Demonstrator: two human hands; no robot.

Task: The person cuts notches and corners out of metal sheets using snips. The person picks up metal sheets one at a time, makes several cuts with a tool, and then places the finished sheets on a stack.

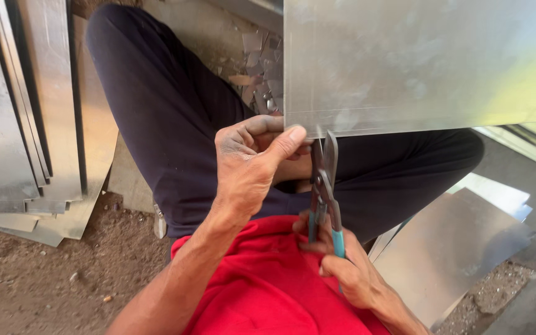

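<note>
Two bare hands work at the lower edge of a large flat shiny sheet of metal [423,62] held above the lap. Left hand [249,164] pinches the sheet's bottom-left corner, thumb on the near face, fingers curled behind. Right hand [348,273] is wrapped tight around the teal-handled metal tin snips [325,186], blades slightly parted at the sheet edge just beside the left thumb. Stacked grey metal sheets [26,111] lean at left; small metal offcuts [259,68] lie on the dirt ground [44,279].

I see bare dirt ground [44,279] carrying everything — a stack of metal sheets [26,111] lies at left, small offcuts [259,68] scattered ahead, more sheets [448,248] lying at right.
</note>
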